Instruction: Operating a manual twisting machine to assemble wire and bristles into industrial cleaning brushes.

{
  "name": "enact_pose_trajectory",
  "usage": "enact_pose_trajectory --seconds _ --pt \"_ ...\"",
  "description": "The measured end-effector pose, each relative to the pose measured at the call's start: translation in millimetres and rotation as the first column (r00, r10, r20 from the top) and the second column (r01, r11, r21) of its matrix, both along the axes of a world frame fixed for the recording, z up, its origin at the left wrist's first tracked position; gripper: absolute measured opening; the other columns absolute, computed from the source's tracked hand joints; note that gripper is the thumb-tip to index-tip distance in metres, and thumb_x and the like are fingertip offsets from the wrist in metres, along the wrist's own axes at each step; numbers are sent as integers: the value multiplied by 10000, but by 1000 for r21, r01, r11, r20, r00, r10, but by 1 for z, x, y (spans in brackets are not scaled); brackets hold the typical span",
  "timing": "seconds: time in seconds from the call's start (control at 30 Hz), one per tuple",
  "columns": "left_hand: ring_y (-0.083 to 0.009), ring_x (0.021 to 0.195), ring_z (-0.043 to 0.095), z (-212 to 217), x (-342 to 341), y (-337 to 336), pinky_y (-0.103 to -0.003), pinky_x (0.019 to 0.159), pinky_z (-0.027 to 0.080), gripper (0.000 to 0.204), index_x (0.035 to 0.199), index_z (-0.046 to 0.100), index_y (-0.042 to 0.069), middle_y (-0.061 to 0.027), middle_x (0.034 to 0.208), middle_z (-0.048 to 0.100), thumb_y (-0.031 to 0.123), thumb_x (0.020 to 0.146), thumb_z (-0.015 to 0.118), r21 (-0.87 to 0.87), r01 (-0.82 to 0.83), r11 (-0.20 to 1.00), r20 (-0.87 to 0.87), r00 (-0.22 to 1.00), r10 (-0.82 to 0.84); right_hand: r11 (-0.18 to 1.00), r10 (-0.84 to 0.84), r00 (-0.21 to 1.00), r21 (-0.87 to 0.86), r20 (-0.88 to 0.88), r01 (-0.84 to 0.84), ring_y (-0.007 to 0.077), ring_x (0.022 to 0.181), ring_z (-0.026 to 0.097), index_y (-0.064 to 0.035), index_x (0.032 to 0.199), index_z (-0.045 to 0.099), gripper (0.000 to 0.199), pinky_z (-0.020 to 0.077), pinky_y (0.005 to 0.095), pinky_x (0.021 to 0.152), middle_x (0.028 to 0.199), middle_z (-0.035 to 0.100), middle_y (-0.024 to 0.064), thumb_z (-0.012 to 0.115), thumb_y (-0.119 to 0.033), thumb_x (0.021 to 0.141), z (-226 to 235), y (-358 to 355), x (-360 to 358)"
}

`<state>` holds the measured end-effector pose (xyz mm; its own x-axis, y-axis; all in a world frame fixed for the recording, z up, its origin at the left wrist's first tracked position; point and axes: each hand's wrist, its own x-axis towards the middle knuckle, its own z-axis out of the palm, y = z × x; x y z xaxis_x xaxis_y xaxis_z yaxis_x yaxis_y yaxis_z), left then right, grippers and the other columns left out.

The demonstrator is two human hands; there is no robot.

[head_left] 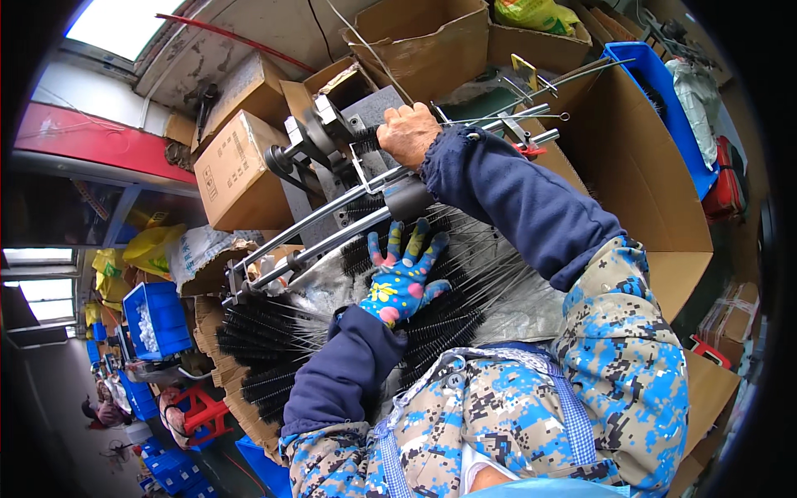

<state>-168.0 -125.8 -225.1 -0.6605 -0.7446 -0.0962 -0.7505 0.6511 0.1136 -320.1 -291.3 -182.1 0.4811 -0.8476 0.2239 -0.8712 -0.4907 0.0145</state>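
My left hand [403,286], in a blue patterned glove, lies with fingers spread on a pile of black bristle brushes [440,336] with thin wire stems. Its fingertips are just below a dark cylinder [408,197] on the machine's steel rods [332,241]. My right hand [408,137] is bare and closed in a fist over the machine. What it grips is hidden inside the fingers. Black bristles show just left of that fist, and a thin wire runs out to its right. The brushes rest over a grey plastic sheet [519,311] in front of me.
Cardboard boxes [241,170] stand behind the machine, and a large open carton [639,158] is at the right. Beyond it is a blue bin [664,108]. At the left are a blue crate [156,319], a red stool [199,415] and a person [108,407] far off.
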Motion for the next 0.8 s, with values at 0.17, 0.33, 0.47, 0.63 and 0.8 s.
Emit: enact_pose_trajectory --seconds 0.17,0.33,0.47,0.63,0.8 --pt "-392 1253 265 27 -12 11 -561 1003 160 709 1322 405 240 -125 1380 334 419 689 667 -44 -3 999 -91 996 -1 1000 -4 1000 -5 -5 4 264 863 600 -61 865 642 157 435 382 699 914 605 128 538 -123 765 -3 -2 -1" --pt "-431 1232 286 49 -17 6 -528 997 208 839 1351 365 139 -254 1382 270 338 625 735 -201 -263 943 -188 956 227 1000 22 1000 11 9 -22 268 875 600 -81 877 646 163 441 390 708 925 602 134 527 -128 776 -4 -4 -3" --pt "-429 1247 271 48 -17 3 -531 1008 183 857 1365 333 110 -264 1379 271 360 644 723 -203 -237 950 -188 962 200 997 62 996 39 65 -64 272 907 592 -100 885 650 170 438 396 734 949 597 143 516 -128 785 -6 -16 3" --pt "-421 1269 252 48 -16 4 -529 1011 176 850 1364 330 88 -270 1388 257 368 658 711 -165 -235 958 -192 960 203 993 -79 996 93 39 75 271 908 590 -87 894 649 170 430 392 725 954 598 131 528 -125 781 3 -1 -2" --pt "-429 1276 239 49 -17 7 -530 1010 167 840 1368 328 100 -276 1392 247 361 665 707 -181 -234 955 -188 961 200 996 -62 998 63 28 60 269 898 592 -88 890 647 169 433 395 717 944 596 131 522 -132 785 3 1 -4"
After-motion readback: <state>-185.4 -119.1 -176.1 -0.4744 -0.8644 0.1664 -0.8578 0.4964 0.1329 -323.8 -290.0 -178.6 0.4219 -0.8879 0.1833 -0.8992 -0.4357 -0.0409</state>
